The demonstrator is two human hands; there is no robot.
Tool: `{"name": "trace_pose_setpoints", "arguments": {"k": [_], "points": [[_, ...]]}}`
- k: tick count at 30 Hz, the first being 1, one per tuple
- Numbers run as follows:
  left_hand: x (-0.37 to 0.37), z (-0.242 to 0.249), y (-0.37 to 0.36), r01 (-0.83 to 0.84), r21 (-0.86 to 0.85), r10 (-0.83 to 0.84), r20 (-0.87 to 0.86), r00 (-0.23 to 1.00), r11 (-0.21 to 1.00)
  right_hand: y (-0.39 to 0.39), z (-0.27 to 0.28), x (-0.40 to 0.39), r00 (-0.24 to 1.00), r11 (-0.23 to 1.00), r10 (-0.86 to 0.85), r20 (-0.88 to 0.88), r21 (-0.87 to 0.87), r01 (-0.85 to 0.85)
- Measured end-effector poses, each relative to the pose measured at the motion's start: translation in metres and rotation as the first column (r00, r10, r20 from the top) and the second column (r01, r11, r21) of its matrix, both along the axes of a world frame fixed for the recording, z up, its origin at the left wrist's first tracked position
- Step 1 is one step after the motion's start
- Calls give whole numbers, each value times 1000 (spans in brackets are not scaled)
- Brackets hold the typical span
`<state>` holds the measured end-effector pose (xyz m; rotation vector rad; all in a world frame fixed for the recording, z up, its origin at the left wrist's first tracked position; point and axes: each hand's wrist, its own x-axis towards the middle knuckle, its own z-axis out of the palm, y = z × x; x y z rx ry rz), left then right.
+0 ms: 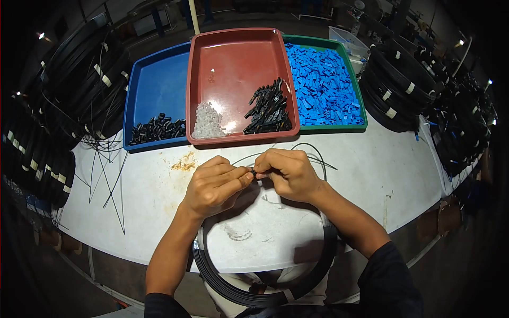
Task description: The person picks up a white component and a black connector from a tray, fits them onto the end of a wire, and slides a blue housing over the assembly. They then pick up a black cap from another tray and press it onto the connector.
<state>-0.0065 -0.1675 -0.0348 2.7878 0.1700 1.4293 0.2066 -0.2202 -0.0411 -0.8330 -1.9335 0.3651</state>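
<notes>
My left hand (214, 185) and my right hand (290, 172) meet over the white table, fingertips pinched together. Between them is a small black piece (254, 174), mostly covered by the fingers, so its exact kind is hidden. A thin black cable (313, 153) loops out behind my right hand. Below my hands a coil of black cable (330, 249) lies at the table's front edge and hangs over my lap, bound with pale tape. Both hands are closed.
Ahead stand a blue tray (154, 66) with black cylindrical parts, a red tray (233, 58) with clear pieces and black connectors, and a green tray (356, 98) of blue clips. Taped cable coils (87, 79) are stacked left, and more coils (397, 87) right. Loose cable ends (114, 185) trail across the table (382, 169).
</notes>
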Motion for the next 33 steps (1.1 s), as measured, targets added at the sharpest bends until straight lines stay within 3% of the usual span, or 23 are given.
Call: {"name": "trace_pose_setpoints", "arguments": {"k": [2, 4, 5, 7, 9, 11, 12, 13, 15, 17, 18, 20, 21, 23, 25, 26, 28, 31, 32, 33], "points": [[-1, 0, 0, -3, -3, 3, 0, 1000, 1000, 1, 0, 0, 1000, 1000, -4, -4, -27, 4], [-4, -3, -3, 25, -436, -11, 33, 999, 899, 3, 2, -1, 993, 981, -21, 117, 196, -3], [-5, -4, -4, 23, -438, -9, 33, 999, 899, 3, 3, -2, 993, 981, -19, 117, 195, -4], [-5, -3, -6, 16, -738, 29, 48, 998, 674, 2, 9, -3, 979, 921, -77, 190, 390, -4], [-4, -6, -4, 49, -706, 10, 79, 997, 707, 1, 10, -2, 977, 928, -80, 197, 372, 1], [-5, -7, 4, 98, -355, -82, 62, 995, 930, 0, 8, -1, 976, 935, -82, 203, 355, 4], [-2, -2, 3, 67, -164, -62, 37, 997, 984, -1, 4, 0, 988, 974, -47, 145, 225, 13], [-1, 0, 2, 69, -164, -64, 36, 997, 984, -1, 2, 1, 996, 996, -21, 81, 92, 14], [-1, 1, 0, -11, 67, 13, -23, 1000, 998, 1, 2, 0, 1000, 998, 0, 17, 57, -1], [-2, 3, 0, -21, 50, 22, -9, 1000, 999, 1, 3, 1, 997, 997, -8, 71, 78, 2], [-4, 1, 1, 0, -136, 1, 10, 1000, 991, 2, 3, 0, 997, 997, -6, 72, 79, 0], [-3, -2, -4, 26, -482, 11, 73, 997, 876, 3, 5, -1, 987, 953, -48, 155, 302, -1], [-2, -3, -6, 26, -482, 11, 74, 997, 876, 2, 7, 0, 987, 953, -48, 156, 302, -1], [-2, -3, -7, 27, -700, 34, 73, 997, 714, -1, 11, 1, 953, 903, -123, 276, 429, -8], [-1, -4, -3, 48, -632, 7, 84, 996, 774, 0, 10, 1, 955, 898, -131, 267, 439, 0], [-1, -2, 1, 43, -409, -26, 48, 998, 912, 1, 6, 2, 974, 947, -81, 211, 322, 8], [1, -1, 1, 1, -1, -1, -31, 1000, 1000, 3, -1, 2, 995, 997, -21, 96, 81, 13], [-2, -1, 2, 5, -55, -6, -13, 1000, 998, 2, -1, 0, 999, 1000, -10, 52, 16, 9], [-5, -2, 4, 16, -148, -17, -2, 1000, 989, 2, 0, 0, 999, 1000, -6, 54, 15, 5], [-5, -2, 1, 13, -149, -14, 0, 1000, 989, 4, 1, -1, 994, 988, -17, 107, 156, 0]]}}
